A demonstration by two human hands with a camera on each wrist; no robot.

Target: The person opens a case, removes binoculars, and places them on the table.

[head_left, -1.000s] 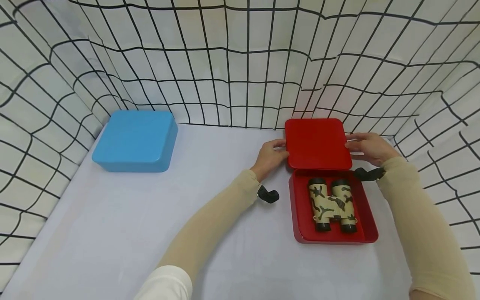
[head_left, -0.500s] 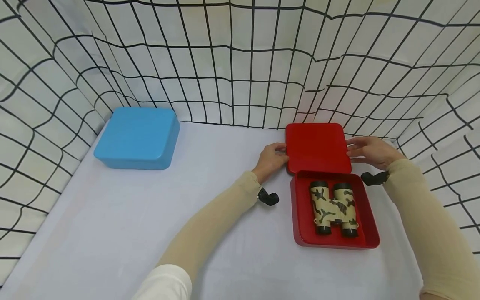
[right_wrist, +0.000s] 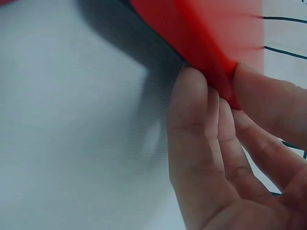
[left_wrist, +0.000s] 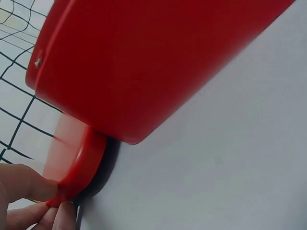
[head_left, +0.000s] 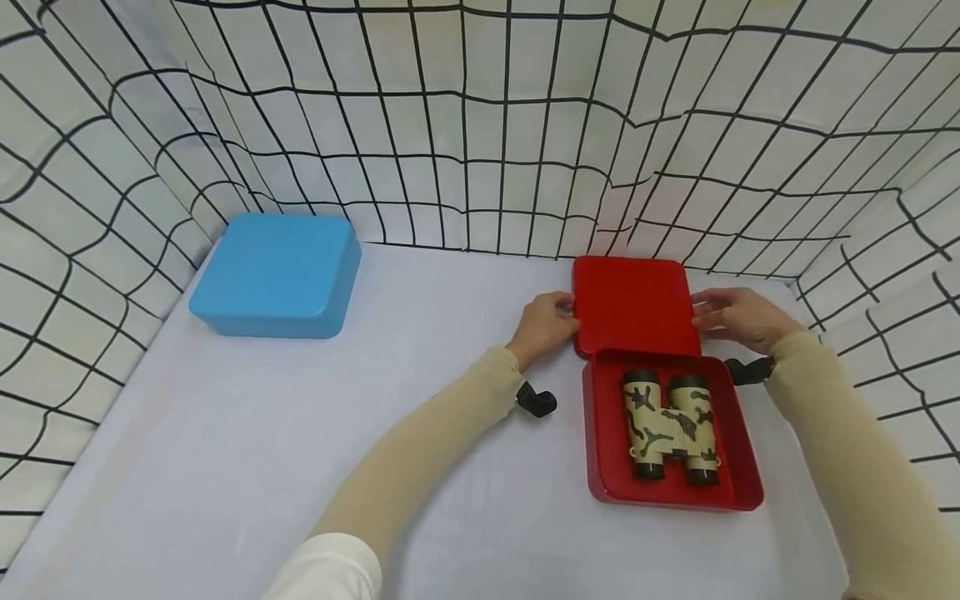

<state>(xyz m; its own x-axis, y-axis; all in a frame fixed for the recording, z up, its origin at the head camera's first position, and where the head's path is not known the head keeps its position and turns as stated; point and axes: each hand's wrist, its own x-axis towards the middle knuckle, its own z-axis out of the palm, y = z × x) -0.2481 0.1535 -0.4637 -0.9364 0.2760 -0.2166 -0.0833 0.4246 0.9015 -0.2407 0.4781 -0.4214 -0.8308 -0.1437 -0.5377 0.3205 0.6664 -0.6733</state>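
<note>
On the right of the head view stands an uncovered red box (head_left: pixel 601 478) with camouflage-patterned binoculars (head_left: pixel 670 425) lying in it. Its red lid (head_left: pixel 633 304) is just behind, its near edge against the box's back rim. My left hand (head_left: pixel 543 326) pinches the lid's left edge; the left wrist view shows thumb and fingers (left_wrist: pixel 29 184) on that rim. At the opposite edge, my right hand (head_left: pixel 742 317) holds the lid between thumb and fingertips (right_wrist: pixel 189 88), seen close in the right wrist view. Shadow lies under the lid there.
A closed blue box (head_left: pixel 277 271) sits at the back left of the white table (head_left: pixel 300 442). A black wire grid (head_left: pixel 495 129) against white sheeting runs behind the table and along both sides.
Both hands have drawn the lid toward me, and the red box with the binoculars has slid nearer along with it. The blue box stays put; the head view has shifted slightly.
</note>
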